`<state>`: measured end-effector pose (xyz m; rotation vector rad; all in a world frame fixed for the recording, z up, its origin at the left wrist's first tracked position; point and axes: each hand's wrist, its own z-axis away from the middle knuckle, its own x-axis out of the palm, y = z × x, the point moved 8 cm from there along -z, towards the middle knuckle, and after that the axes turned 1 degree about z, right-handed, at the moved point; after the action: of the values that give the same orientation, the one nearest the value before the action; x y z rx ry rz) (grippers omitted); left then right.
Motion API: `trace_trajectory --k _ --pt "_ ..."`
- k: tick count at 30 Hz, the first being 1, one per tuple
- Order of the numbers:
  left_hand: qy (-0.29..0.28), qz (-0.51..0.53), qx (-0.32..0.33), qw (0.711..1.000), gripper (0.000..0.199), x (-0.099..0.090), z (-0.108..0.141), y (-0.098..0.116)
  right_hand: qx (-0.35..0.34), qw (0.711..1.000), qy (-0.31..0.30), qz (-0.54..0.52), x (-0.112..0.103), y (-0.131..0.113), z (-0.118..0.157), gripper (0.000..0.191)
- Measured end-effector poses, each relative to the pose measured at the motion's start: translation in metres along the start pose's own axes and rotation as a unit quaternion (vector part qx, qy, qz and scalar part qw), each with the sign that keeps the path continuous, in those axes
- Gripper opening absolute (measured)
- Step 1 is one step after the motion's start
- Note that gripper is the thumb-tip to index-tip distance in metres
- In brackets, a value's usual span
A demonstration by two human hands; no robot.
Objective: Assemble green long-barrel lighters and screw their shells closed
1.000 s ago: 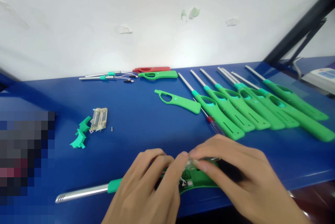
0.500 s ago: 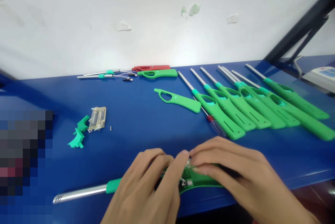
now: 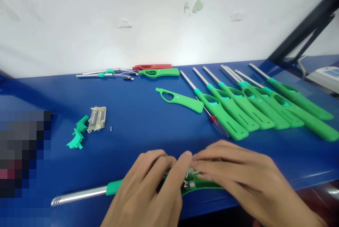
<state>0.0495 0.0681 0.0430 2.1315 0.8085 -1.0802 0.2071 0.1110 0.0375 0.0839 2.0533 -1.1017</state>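
At the table's front edge lies an opened green gas lighter with its metal barrel pointing left. White wires and a small dark-and-white part show inside its shell. My left hand is closed around the lighter near its trigger section, covering much of it. Over the handle end, my right hand has its fingertips pinched on a clear fuel tank in the shell. The two hands' fingertips nearly meet there, so the contact is partly hidden.
Several assembled green lighters lie at right, beside a screwdriver. A loose green shell half lies mid-table. Left are clear tanks, green triggers and a screw. Barrels and red shells lie by the wall.
My right fingers have shifted slightly and now lie flatter and lower over the clear tank. My left hand keeps its hold on the lighter.
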Motion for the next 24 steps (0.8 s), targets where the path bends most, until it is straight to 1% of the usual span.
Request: trace_trajectory --k 2,4,6,8,15,20,22,24 --pt "-0.003 0.0 -0.002 1.0 0.043 0.0 0.0 0.0 0.013 1.0 -0.016 -0.017 0.002 0.003 0.003 0.034" --pt "-0.005 -0.001 -0.002 1.0 0.044 0.0 0.001 0.0 0.015 0.999 -0.019 -0.025 0.003 0.004 0.005 0.039" --pt "-0.004 -0.001 -0.003 1.0 0.044 0.0 0.0 0.0 0.008 0.999 -0.018 -0.029 0.004 0.003 0.006 0.045" --pt "-0.002 -0.003 -0.002 1.0 0.043 0.0 0.0 0.001 -0.004 1.0 -0.019 -0.024 0.005 0.001 0.005 0.046" --pt "-0.001 -0.008 -0.003 1.0 0.041 0.0 0.0 0.0 -0.018 0.998 -0.052 0.041 0.007 -0.008 0.002 0.033" --pt "-0.009 -0.011 0.0 1.0 0.043 0.003 0.002 -0.001 0.026 0.998 -0.045 0.046 0.004 -0.005 0.006 0.022" --pt "-0.007 -0.011 -0.001 1.0 0.042 0.002 0.001 0.0 0.019 0.998 -0.046 0.043 0.005 -0.005 0.007 0.021" --pt "0.006 -0.005 -0.007 1.0 0.042 -0.003 -0.001 -0.001 0.015 0.998 -0.035 0.048 0.003 -0.004 0.006 0.024"
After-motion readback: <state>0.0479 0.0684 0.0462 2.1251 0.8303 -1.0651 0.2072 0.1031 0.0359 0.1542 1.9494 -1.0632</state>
